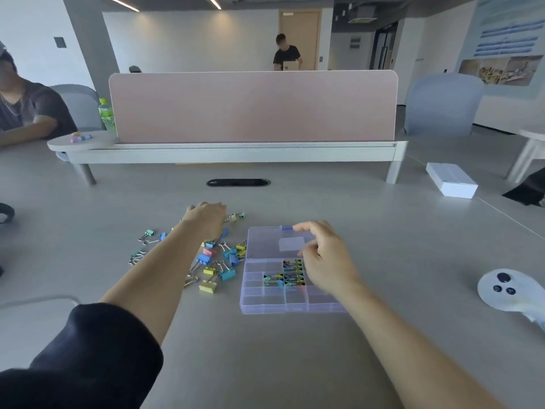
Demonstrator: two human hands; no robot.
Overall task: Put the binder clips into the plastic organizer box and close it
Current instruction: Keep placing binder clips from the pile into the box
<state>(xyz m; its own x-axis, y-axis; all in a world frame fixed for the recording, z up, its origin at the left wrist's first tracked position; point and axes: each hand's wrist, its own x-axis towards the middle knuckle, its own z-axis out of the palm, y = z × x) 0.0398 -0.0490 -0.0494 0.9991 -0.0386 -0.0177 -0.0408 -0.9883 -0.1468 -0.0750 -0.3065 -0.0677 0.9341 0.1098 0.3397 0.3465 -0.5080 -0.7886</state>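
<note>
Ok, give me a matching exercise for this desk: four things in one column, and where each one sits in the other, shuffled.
1 loose binder clips
2 white box
3 green bottle
4 white controller

A near right of the table
B just left of the organizer box
C at the pink divider's left end
D far right of the table

Pairs: 1-B, 2-D, 3-C, 4-A

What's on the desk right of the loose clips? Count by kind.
plastic organizer box, open: 1
white box: 1
white controller: 1
dark object, cut off at the frame edge, unidentified: 1
Total: 4
</note>
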